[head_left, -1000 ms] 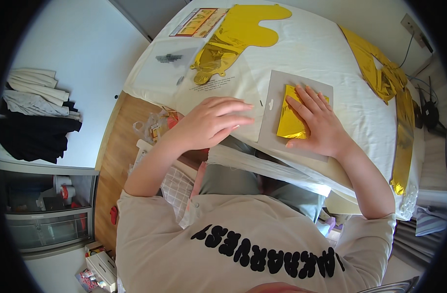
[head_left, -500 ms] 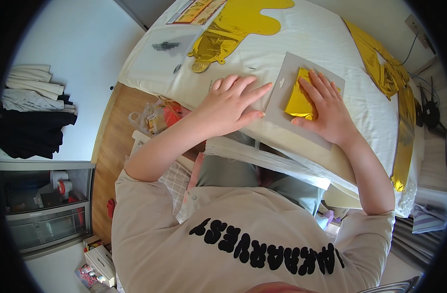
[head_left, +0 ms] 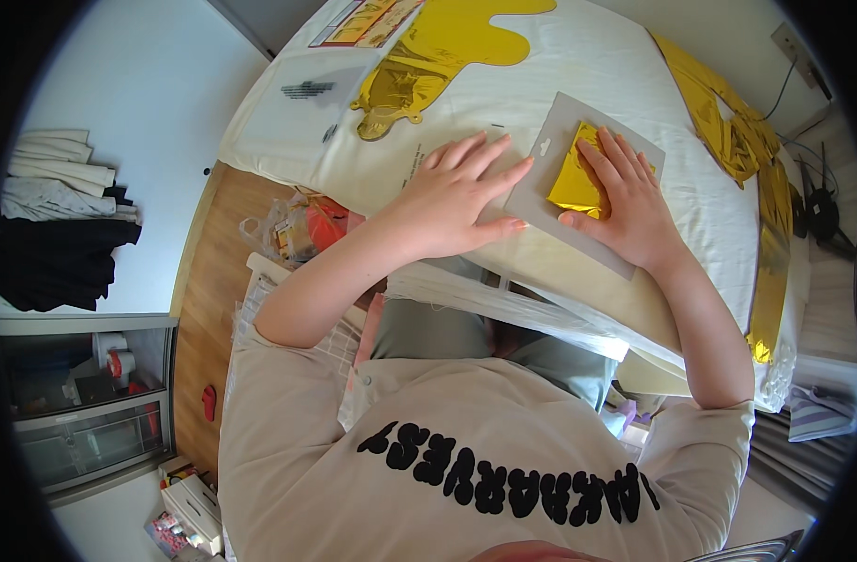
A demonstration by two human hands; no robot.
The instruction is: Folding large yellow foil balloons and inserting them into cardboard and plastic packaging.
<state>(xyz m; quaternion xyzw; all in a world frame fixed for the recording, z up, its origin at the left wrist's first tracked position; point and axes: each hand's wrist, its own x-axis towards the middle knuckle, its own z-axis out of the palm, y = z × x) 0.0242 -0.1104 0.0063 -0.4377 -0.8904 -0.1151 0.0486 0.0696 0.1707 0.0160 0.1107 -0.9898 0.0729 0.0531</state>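
A folded packet of shiny gold foil (head_left: 574, 178) lies on a grey card (head_left: 561, 119) with a hang hole. Flat over the packet's right part rests my right hand (head_left: 630, 201), its fingers stretched out, hiding some of the foil. To the left of the card, my left hand (head_left: 457, 192) is spread open with nothing in it, palm down. Its thumb and index fingertips reach the card's left edge; I cannot tell whether they touch it. Thin clear plastic with small print shows faintly beneath the left hand.
A flat gold foil balloon (head_left: 466, 42) lies at the far side of the white-covered table (head_left: 578, 70), beside a printed sheet (head_left: 365, 23) and a clear plastic bag (head_left: 302, 98). More gold foil (head_left: 719, 103) drapes along the right edge. A plastic bag (head_left: 283, 225) stands below, left.
My left hand has shifted slightly right, its thumb now at the card's edge. The right hand stays on the foil packet. The whole view has moved a little.
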